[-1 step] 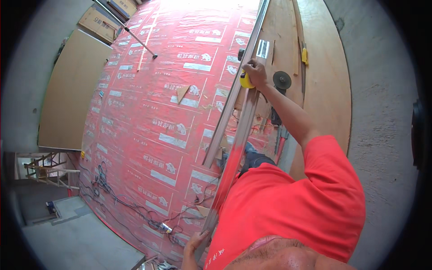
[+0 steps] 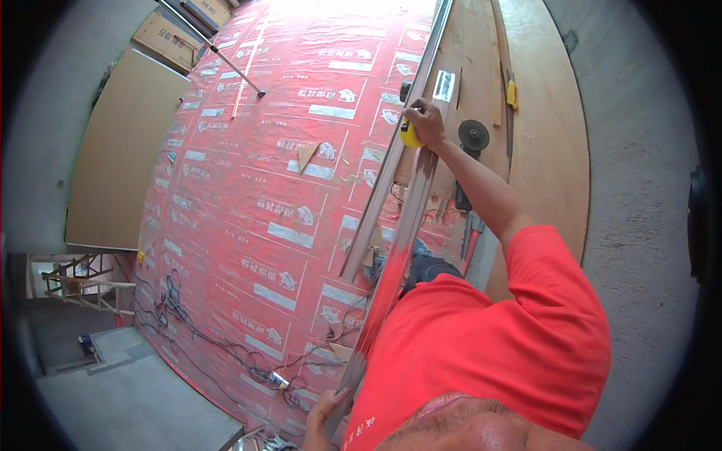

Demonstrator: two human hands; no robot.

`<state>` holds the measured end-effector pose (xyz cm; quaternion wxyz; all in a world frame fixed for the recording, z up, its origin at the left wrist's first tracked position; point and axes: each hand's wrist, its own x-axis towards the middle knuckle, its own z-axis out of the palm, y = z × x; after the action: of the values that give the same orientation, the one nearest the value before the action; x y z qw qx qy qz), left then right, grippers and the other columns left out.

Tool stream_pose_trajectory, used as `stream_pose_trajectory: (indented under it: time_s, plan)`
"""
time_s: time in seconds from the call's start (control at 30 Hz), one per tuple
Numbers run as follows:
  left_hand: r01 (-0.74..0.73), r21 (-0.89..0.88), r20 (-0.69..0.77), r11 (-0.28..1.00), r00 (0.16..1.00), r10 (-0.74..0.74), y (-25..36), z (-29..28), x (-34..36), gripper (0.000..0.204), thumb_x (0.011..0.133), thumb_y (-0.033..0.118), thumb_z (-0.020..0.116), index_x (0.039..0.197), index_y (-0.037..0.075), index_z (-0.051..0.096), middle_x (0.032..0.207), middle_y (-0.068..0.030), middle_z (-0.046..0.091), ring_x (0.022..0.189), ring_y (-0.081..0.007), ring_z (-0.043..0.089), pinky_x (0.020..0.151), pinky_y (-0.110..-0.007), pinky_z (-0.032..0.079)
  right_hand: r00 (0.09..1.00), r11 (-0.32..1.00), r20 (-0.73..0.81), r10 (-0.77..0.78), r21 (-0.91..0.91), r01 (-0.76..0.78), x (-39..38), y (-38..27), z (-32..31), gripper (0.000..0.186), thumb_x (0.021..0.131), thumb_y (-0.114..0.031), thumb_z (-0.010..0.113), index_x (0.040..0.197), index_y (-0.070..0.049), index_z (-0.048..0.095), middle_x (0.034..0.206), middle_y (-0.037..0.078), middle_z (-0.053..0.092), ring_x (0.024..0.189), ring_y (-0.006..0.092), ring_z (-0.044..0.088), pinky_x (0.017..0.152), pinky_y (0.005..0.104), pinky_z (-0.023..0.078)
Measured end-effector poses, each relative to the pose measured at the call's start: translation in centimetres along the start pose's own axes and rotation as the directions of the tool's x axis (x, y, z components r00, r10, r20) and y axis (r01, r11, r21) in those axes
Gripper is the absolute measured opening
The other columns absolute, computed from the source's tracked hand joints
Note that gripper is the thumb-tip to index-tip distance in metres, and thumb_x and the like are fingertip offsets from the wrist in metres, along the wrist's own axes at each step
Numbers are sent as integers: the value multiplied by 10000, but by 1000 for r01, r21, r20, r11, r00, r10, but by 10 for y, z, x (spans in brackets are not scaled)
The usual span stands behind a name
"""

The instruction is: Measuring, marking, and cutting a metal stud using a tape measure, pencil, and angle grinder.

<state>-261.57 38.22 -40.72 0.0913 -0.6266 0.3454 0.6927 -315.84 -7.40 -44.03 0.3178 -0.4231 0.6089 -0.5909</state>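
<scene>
My right hand (image 2: pixel 427 122) is stretched out far ahead and holds a yellow tape measure (image 2: pixel 408 137) against the upper end of a long metal bar (image 2: pixel 402 233). The bar runs down toward me over the red printed floor sheet (image 2: pixel 263 188). At the bottom edge, my left hand (image 2: pixel 327 410) grips the bar's near end. A second, similar metal rail (image 2: pixel 391 158) lies just left of it, reaching up to the far edge. My red shirt hides the floor under my body.
Plywood boards (image 2: pixel 549 150) lie along the right, with an angle grinder (image 2: pixel 474 137) and a yellow tool (image 2: pixel 511 94) on them. A large plywood sheet (image 2: pixel 120 150) lies at left. Cables (image 2: pixel 188 316) trail over the near floor. A triangular wood offcut (image 2: pixel 307 155) and a long pole (image 2: pixel 214 49) lie farther off.
</scene>
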Motion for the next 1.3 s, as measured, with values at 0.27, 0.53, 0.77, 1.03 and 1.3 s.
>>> stream_pose_trajectory:
  time_s: [0.27, 0.53, 0.77, 1.03, 1.3]
  plan:
    - [269, -65, 14, 961, 963, -269, 29, -9, -69, 557, 853, 555, 639, 953, 8, 660, 791, -96, 656, 655, -197, 631, 585, -329, 505, 997, 900, 79, 1, -435, 34, -5, 74, -5, 364, 732, -343, 643, 839, 5, 621, 793, 210, 658, 767, 326, 665, 725, 401, 512]
    - [419, 47, -4, 907, 908, -419, 113, -29, -125, 557, 868, 552, 621, 944, 2, 672, 768, -78, 658, 672, -173, 614, 627, -315, 484, 989, 942, 145, -5, -330, 53, 4, 89, -7, 379, 742, -353, 639, 837, 13, 614, 761, 190, 643, 735, 286, 654, 703, 370, 503]
    - [447, -63, 15, 893, 895, -447, 115, -29, -180, 466, 906, 512, 583, 930, 51, 648, 733, -37, 617, 624, -135, 567, 571, -289, 439, 990, 964, 141, -5, -262, 43, 12, 92, -13, 367, 763, -355, 641, 823, 5, 610, 736, 160, 624, 707, 257, 626, 686, 358, 486]
    - [519, -106, -28, 848, 851, -524, 70, -29, -203, 499, 848, 573, 630, 801, 76, 626, 637, -40, 570, 518, -171, 544, 488, -335, 430, 989, 973, 146, 40, -230, -6, 8, 85, -18, 391, 764, -363, 631, 833, 20, 596, 745, 197, 629, 721, 323, 650, 683, 391, 495]
    - [627, -97, -43, 773, 773, -633, 139, -9, -190, 472, 933, 434, 568, 1185, 36, 594, 1048, -65, 640, 914, -175, 605, 795, -358, 474, 1000, 943, 3, 1, -332, 0, 60, 122, -24, 351, 723, -320, 631, 788, 25, 613, 784, 242, 641, 729, 368, 648, 684, 427, 506]
